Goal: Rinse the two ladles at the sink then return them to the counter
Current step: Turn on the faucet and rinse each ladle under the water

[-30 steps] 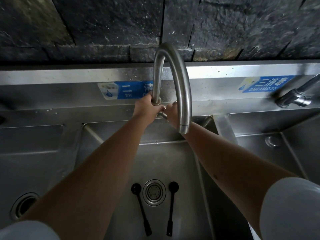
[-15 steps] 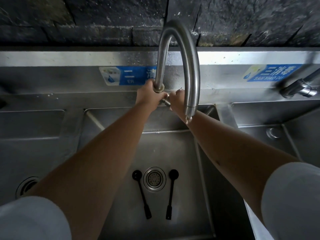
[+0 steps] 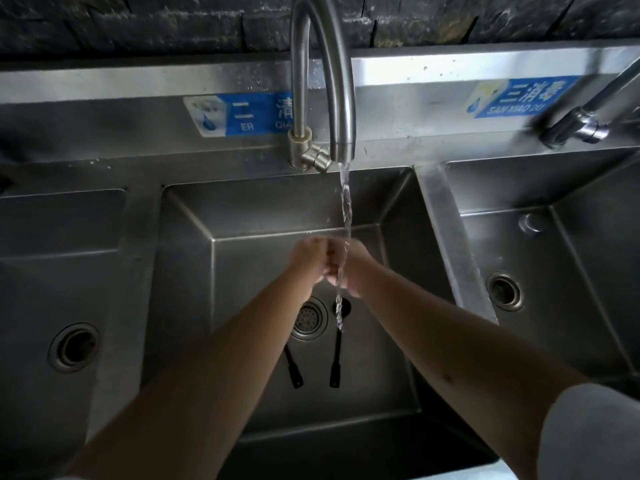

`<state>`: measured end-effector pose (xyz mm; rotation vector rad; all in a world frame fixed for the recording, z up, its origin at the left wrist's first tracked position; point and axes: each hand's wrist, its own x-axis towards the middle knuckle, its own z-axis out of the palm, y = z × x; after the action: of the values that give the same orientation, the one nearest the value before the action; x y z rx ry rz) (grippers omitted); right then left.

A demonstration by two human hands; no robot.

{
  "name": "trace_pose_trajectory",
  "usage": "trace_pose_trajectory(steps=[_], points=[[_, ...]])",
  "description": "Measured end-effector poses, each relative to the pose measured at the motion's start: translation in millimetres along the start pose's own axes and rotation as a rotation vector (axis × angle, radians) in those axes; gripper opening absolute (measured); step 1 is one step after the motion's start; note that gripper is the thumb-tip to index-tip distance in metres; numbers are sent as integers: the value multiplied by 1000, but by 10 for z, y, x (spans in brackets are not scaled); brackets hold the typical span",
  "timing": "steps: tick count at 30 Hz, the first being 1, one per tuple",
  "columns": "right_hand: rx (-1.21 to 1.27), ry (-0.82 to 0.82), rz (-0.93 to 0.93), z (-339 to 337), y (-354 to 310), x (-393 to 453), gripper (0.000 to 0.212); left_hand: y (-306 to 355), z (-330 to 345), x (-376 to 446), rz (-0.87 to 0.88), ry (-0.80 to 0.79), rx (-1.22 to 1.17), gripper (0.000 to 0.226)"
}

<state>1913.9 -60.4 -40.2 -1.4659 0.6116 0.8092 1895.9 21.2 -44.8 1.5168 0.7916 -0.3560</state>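
Two black ladles lie on the floor of the middle sink basin (image 3: 242, 216), one on each side of its drain strainer (image 3: 306, 318). Of the left ladle (image 3: 294, 370) only the handle shows; my left forearm hides its bowl. The right ladle (image 3: 336, 355) lies with its bowl toward the back, and the falling water lands on that bowl. My left hand (image 3: 308, 258) and my right hand (image 3: 356, 268) are pressed together under the stream, well above the ladles, fingers curled, holding nothing. The curved steel faucet (image 3: 343, 109) is running.
A left basin (image 3: 74, 346) and a right basin (image 3: 504, 291), each with a drain, flank the middle one. A second tap (image 3: 585, 124) juts in at the upper right. A steel backsplash with blue labels and a dark stone wall stand behind.
Both hands have left the faucet base and come down together under the spout. Water now runs. The view has tilted down toward the basin.
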Motion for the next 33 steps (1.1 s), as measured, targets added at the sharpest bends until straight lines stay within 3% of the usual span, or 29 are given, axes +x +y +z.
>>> trace_pose_trajectory(steps=[3, 8, 15, 19, 27, 33], points=[[67, 40, 89, -91, 451, -37, 32, -430, 63, -179, -169, -71, -211, 26], [22, 122, 156, -227, 1007, 71, 31, -811, 185, -294, -270, -152, -250, 30], [-115, 108, 186, -494, 1681, 388, 17, -1557, 350, -89, -233, -153, -28, 18], [-411, 169, 113, -610, 1969, 572, 10, -1932, 415, 117, -164, -127, 253, 11], [-748, 167, 82, -562, 2159, 891, 25, -2192, 530, 355, -134, -66, 378, 22], [-705, 34, 33, -584, 2048, 693, 20, -2127, 410, 269, -174, -77, 383, 20]])
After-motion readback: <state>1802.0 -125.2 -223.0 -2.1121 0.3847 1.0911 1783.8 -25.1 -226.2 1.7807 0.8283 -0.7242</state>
